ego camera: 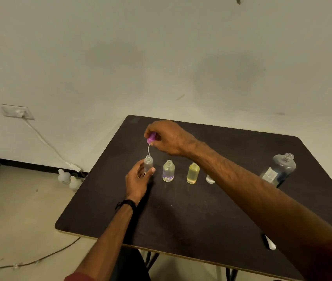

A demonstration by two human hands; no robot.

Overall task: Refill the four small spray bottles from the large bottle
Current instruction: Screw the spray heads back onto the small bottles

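Forearm (242,179) hides 4th bottle (210,179); L hand (138,180) grips bottle (148,164), R hand (169,137) pinches pump (151,138).

Bare plain room, blank scuffed wall (161,47), dark folding table (181,209), wall socket (16,112), concrete-look floor (19,209)

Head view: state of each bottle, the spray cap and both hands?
leftmost small bottle: uncapped, upright, gripped by left hand
purple spray cap: off, lifted above that bottle, pinched by right hand
second small bottle: uncapped, upright
yellow small bottle: upright
fourth small bottle: mostly hidden
large bottle: uncapped
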